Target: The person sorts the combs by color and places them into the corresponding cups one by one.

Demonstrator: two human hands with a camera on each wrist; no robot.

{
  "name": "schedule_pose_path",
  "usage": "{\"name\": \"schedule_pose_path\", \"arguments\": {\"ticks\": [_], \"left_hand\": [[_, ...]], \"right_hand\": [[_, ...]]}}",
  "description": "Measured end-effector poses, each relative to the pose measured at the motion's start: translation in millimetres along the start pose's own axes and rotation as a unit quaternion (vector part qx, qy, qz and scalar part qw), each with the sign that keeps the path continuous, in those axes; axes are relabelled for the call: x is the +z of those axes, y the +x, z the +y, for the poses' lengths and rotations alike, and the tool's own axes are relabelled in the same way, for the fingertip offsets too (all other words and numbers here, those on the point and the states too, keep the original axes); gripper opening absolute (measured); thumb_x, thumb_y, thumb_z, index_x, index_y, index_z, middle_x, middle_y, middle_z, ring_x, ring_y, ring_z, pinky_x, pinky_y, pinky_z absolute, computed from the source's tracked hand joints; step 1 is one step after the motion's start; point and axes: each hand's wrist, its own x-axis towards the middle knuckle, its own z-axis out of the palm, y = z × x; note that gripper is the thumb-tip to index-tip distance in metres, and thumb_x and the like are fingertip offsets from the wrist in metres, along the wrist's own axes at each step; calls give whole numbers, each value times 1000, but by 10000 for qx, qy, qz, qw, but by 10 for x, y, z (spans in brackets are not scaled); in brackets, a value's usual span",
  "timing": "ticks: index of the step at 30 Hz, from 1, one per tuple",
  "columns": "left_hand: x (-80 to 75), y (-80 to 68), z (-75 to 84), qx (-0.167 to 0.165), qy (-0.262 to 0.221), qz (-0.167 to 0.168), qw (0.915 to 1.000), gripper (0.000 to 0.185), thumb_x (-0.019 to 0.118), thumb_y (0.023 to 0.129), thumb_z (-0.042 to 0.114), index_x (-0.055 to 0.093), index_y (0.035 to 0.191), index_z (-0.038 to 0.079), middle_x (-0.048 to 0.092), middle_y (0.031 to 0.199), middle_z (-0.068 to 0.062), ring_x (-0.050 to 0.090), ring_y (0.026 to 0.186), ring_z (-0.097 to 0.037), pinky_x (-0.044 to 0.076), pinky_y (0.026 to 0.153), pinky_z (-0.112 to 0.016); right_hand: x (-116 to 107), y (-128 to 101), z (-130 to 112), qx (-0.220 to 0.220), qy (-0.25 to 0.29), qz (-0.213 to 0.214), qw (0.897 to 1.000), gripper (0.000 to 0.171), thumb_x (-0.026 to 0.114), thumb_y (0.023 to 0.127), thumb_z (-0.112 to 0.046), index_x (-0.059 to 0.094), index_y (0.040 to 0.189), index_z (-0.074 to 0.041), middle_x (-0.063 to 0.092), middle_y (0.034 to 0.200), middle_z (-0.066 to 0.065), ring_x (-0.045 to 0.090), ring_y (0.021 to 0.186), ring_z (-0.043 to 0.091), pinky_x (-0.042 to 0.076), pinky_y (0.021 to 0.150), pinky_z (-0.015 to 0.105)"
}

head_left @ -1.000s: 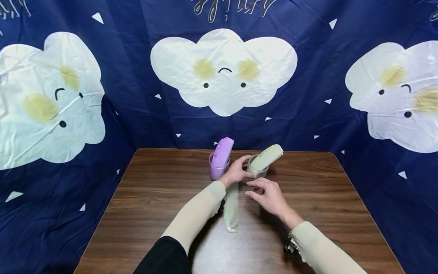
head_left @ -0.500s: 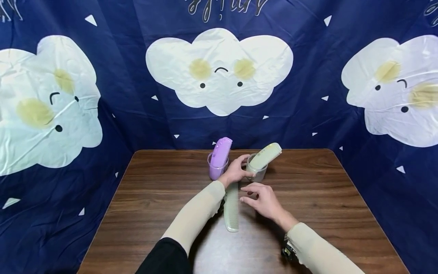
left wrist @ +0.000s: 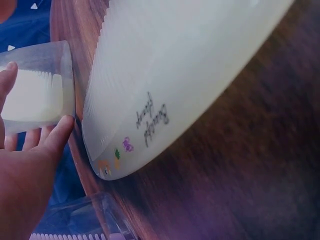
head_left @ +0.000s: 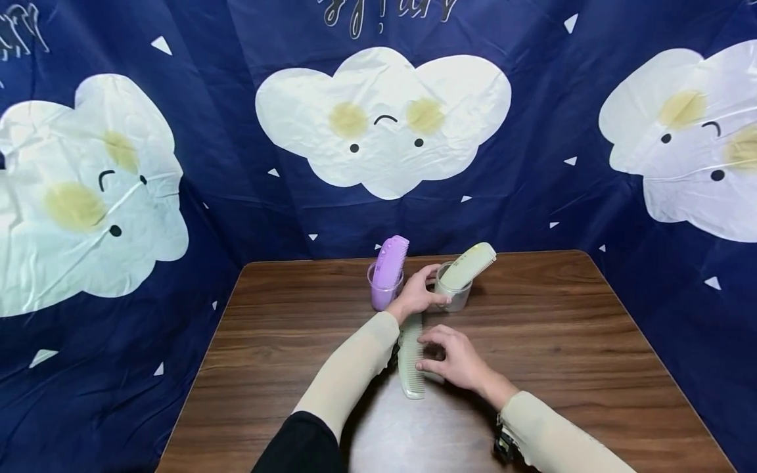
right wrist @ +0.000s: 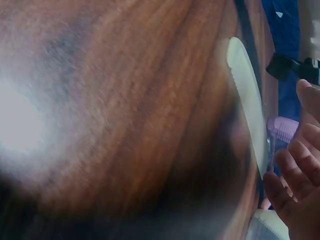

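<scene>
Near the bench's (head_left: 266, 341) far edge my left hand (head_left: 416, 297) curls its grip round the clear cup (head_left: 454, 295) holding a pale comb (head_left: 470, 264). My right hand (head_left: 452, 358), fingers loosely bent, touches the flat comb (head_left: 410, 358) mid-bench; bare wood lies either side.

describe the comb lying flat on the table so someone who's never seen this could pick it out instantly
Start at the brown wooden table in front of the navy cloud-print backdrop. Near its far edge stand two clear cups, each with a comb standing in it. The pale green comb lies flat on the wood just nearer than them, between the two forearms, with the right hand at its side: the only comb not in a cup.
</scene>
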Motion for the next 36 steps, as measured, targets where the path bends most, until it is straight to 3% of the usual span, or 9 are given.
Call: {"name": "schedule_pose_path", "arguments": {"ticks": [9, 16, 24, 36], "left_hand": [[74, 30, 41, 5, -195, 94, 9998, 88, 90, 77, 7, 45, 153, 10, 58, 145, -13, 57, 135, -30, 50, 110, -42], [114, 28, 16, 82, -228, 110, 9996, 88, 89, 77, 4, 45, 153, 7, 58, 144, -16, 57, 134, -33, 50, 110, -42], [69, 9, -2, 117, -149, 80, 9998, 89, 90, 77, 5, 44, 153, 8, 58, 145, -16, 58, 133, -32, 50, 110, -40], [11, -28, -12, 194, 82, 38, 9998, 88, 89, 79, 11, 43, 154, 7, 56, 147, -14, 58, 133, -30, 51, 109, -38]], "right_hand": [[85, -95, 11, 90, -6, -588, 9982, 48, 91, 76, -29, 73, 117, -9, 66, 110, 1, 64, 93, 19, 54, 83, 31], [196, -133, -18, 154, -285, -842, 9959, 52, 91, 75, -34, 73, 118, -10, 62, 112, -3, 62, 100, 16, 54, 90, 36], [304, -124, -27, 241, -882, -823, 9924, 55, 91, 73, -44, 74, 118, -17, 60, 117, -5, 58, 111, 17, 52, 98, 40], [392, -120, -104, 319, -1349, -909, 9862, 66, 87, 67, -64, 72, 115, -21, 57, 121, -6, 55, 113, 16, 49, 102, 43]]}}
